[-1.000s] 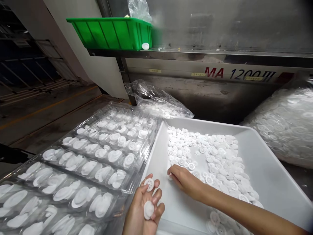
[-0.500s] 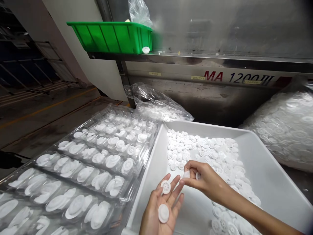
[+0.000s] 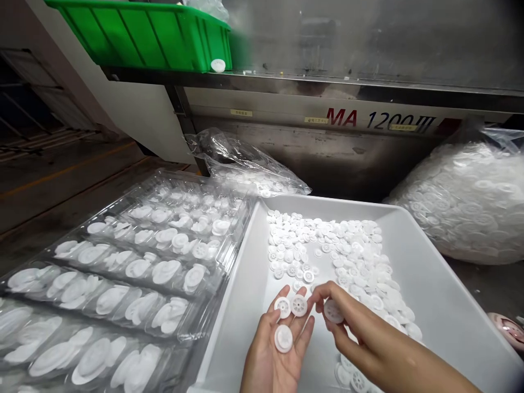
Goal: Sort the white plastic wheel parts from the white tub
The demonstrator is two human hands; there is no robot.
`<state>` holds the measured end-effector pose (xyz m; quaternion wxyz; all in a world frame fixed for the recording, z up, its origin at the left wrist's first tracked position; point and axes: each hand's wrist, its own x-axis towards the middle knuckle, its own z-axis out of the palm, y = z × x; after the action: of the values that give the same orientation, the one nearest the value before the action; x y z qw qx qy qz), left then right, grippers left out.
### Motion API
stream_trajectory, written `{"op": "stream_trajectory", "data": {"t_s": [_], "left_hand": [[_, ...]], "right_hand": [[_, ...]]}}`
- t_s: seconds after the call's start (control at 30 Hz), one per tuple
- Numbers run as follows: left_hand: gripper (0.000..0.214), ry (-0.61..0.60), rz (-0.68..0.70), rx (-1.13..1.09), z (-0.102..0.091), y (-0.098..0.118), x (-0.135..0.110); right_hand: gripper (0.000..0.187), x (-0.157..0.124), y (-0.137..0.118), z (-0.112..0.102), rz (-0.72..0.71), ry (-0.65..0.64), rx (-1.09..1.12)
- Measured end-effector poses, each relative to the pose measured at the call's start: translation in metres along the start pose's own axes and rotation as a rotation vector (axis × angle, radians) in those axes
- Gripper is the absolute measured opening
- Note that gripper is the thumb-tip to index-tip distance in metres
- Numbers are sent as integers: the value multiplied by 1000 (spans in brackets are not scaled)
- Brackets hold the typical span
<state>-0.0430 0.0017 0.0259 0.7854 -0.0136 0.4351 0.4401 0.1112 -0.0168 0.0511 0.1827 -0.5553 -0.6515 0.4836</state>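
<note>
My left hand (image 3: 278, 349) is turned palm up above the grey bin (image 3: 241, 305). Three small white plastic wheels rest on it: a spoked wheel (image 3: 282, 307) by the thumb tip, a second spoked wheel (image 3: 299, 305) on the fingers, and a smooth-faced wheel (image 3: 283, 338) in the palm. Close by on the right, my right hand (image 3: 347, 316) is curled with its fingertips near the left fingers. Another white wheel (image 3: 333, 311) is tucked inside its bent fingers. Loose wheels (image 3: 364, 256) cover much of the bin floor beneath.
Clear plastic trays (image 3: 221, 284) filled with white wheels lie left of the bin. Behind it sits a clear bag (image 3: 262, 174) of wheels, and a bulging bag (image 3: 470, 202) stands at right. A green bin (image 3: 139, 38) rests on the machine ledge (image 3: 286, 82).
A second spoked wheel now lies on my left fingers, released from my right fingertips. My right hand has drawn slightly right and lower. The view has shifted, moving the surroundings leftward and up.
</note>
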Motion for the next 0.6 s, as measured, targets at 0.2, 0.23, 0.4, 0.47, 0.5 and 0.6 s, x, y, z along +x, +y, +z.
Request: {"op": "stream_trajectory", "data": {"t_s": [0.2,0.23,0.4,0.47,0.5,0.6], "left_hand": [[44,3,-25,-33,2,2,0],[44,-1,-31,-42,2,2,0],[45,-29,-25,-79,0,4,0],[44,-33,-15,-80,-1,3,0],[43,-32,-10,-77,-1,3,0],[42,-35,-1,-71,-2,2,0]], "right_hand": [[17,-8,6,28,-67,82,-61],[19,-7,9,33,-55,114,-28],[29,-4,21,48,54,439,149],[25,-4,22,50,61,482,199],[25,-5,22,51,57,500,218],[25,-6,19,55,8,538,261]]}}
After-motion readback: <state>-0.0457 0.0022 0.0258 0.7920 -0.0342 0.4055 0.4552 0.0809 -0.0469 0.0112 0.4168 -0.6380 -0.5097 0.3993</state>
